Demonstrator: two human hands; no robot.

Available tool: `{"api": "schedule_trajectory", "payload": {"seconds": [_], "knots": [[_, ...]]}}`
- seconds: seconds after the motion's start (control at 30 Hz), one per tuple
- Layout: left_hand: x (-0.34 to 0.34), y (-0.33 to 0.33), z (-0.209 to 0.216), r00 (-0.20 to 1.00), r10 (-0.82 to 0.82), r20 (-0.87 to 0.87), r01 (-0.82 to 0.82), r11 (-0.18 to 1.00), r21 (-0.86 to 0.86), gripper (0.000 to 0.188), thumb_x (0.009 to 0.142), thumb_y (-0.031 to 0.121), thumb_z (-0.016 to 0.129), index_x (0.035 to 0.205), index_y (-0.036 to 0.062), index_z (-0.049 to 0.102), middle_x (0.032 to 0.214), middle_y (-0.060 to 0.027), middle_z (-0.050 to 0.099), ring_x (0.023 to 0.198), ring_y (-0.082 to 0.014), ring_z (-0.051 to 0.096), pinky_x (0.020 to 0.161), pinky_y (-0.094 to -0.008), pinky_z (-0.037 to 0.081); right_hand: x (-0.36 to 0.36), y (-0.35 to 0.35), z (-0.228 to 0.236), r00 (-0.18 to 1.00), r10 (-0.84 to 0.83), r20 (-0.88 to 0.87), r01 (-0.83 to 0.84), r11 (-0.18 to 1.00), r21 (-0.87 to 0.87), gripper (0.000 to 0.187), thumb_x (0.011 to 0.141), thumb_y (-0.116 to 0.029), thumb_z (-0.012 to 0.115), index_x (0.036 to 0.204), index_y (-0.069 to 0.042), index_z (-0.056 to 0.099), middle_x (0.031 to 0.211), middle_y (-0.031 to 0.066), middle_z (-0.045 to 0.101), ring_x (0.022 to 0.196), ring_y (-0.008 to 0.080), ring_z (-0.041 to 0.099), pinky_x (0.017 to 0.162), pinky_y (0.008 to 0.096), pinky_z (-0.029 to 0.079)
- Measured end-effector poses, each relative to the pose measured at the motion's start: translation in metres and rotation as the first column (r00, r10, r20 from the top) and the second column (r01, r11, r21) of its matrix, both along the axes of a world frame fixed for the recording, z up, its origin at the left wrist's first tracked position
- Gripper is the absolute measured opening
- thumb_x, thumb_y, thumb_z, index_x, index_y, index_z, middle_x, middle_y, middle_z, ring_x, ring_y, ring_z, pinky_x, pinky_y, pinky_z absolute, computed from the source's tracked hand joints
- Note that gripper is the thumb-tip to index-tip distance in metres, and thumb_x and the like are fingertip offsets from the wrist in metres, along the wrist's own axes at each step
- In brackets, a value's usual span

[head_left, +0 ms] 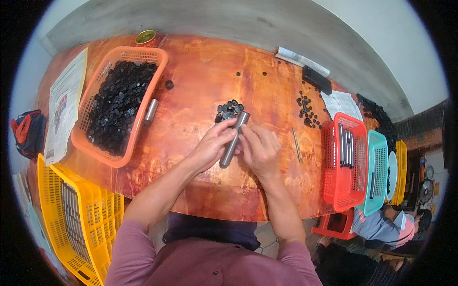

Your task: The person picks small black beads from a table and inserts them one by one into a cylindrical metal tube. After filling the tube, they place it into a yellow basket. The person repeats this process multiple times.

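Note:
A grey metal tube (229, 153) slants across the space between my hands, above the table near its front edge. My left hand (210, 147) is closed round its left side, thumb lying over it. From the right, my right hand (262, 148) has bent fingers pinched against the tube's upper half; whether a small part sits between those fingertips is hidden. Just beyond the tube lies a small heap of round black caps (230, 107), partly covered by the tube and my left fingers.
An orange basket (162, 64) full of black caps (119, 102) stands left, a short metal tube (151, 110) beside it. At right are a thin metal rod (296, 144), scattered caps (307, 112), a red basket (330, 190) holding tubes, and a green basket (379, 138). Another person (381, 226) sits beyond.

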State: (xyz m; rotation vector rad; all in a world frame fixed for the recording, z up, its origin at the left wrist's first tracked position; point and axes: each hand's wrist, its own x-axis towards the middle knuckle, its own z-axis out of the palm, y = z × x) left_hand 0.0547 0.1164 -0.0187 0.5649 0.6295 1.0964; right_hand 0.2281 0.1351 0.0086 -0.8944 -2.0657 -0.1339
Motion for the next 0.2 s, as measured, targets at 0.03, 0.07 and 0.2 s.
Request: {"api": "schedule_trajectory", "payload": {"seconds": [0.03, 0.07, 0.2], "knots": [[-0.0003, -0.0003, 0.0007, 1.000, 0.007, 0.007, -0.007, 1.000, -0.005, 0.045, 0.109, 0.020, 0.055, 0.150, 0.0038, 0.046, 0.114, -0.0080, 0.063, 0.089, -0.0158, 0.066, 0.079, -0.0309, 0.058, -0.0006, -0.0007, 0.0005, 1.000, 0.003, -0.001, -0.003, 1.000, -0.016, 0.027, 0.082, -0.008, 0.079, 0.108, -0.003, 0.075, 0.097, 0.0098, 0.069, 0.082, 0.0245, 0.068, 0.067, 0.0371, 0.047], [-0.0021, -0.0006, 0.0012, 1.000, 0.005, -0.017, -0.005, 1.000, 0.004, 0.042, 0.109, 0.020, 0.056, 0.147, 0.0038, 0.047, 0.117, -0.0078, 0.063, 0.094, -0.0164, 0.067, 0.078, -0.0311, 0.059, -0.0025, -0.0013, 0.0010, 1.000, 0.007, -0.004, -0.007, 0.999, -0.031, 0.027, 0.082, -0.008, 0.079, 0.109, -0.004, 0.075, 0.098, 0.0099, 0.069, 0.083, 0.0247, 0.068, 0.068, 0.0372, 0.048], [-0.0011, 0.0020, 0.0089, 0.995, -0.003, -0.095, 0.004, 1.000, 0.014, 0.048, 0.107, 0.026, 0.061, 0.148, 0.0036, 0.048, 0.111, -0.0073, 0.064, 0.086, -0.0151, 0.066, 0.074, -0.0285, 0.058, -0.0078, -0.0047, -0.0036, 0.983, 0.062, -0.174, -0.092, 0.981, -0.170, 0.030, 0.083, -0.014, 0.080, 0.113, -0.008, 0.075, 0.102, 0.0111, 0.068, 0.086, 0.0300, 0.068, 0.074, 0.0411, 0.052]]}}
